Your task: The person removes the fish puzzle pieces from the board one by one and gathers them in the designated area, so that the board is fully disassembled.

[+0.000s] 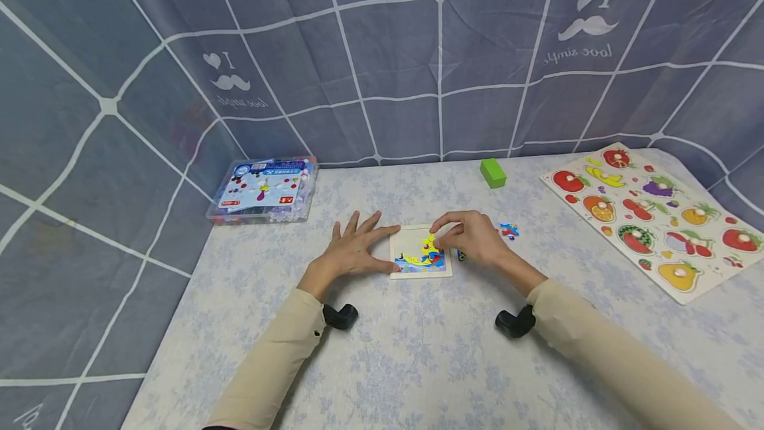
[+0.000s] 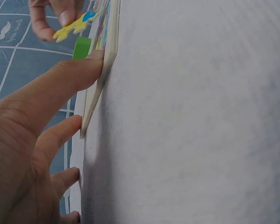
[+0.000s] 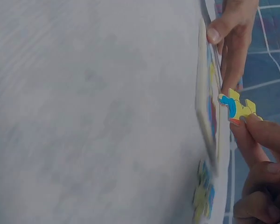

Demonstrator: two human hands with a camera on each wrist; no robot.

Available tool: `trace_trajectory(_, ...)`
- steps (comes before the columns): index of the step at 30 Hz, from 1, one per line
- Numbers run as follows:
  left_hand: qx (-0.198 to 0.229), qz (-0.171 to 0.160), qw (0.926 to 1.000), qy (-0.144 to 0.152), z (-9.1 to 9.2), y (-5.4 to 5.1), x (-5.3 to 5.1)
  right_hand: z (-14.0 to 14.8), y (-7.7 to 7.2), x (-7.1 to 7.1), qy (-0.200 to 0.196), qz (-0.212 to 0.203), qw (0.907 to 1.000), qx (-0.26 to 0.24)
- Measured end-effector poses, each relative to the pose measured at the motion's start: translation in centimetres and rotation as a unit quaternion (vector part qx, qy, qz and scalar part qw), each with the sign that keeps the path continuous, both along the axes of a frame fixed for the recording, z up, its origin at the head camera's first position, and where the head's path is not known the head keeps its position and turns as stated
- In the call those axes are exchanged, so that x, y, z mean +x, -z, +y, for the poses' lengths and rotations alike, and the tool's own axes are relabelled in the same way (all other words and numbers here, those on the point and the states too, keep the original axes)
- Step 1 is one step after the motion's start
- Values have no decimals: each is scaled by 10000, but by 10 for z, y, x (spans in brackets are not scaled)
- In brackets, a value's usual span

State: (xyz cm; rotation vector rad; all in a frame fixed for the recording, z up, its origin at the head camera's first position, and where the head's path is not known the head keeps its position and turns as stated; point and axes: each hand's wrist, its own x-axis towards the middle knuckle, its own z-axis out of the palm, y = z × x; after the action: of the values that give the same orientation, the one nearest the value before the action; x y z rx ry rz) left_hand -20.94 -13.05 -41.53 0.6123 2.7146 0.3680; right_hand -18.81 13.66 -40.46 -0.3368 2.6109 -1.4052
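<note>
Hands differ: left (image 1: 351,252) splayed against puzzle frame (image 1: 421,275), right (image 1: 475,239) pinching yellow piece (image 3: 242,110).

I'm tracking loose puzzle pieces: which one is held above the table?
The yellow-and-blue piece pinched in the right hand; the other loose pieces lie on the table.

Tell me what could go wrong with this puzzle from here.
The yellow-and-blue piece, pinched in the right hand, could slip or twist. The puzzle frame might slide if the left hand, touching its edge, pushes it. That right hand could also knock the loose pieces nearby.
</note>
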Motion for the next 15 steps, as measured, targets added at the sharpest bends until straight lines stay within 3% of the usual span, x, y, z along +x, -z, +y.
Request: trace_trajectory(15, 2, 96, 9999, 60, -2, 1, 0, 61, 3, 9, 255, -492, 9979, 331)
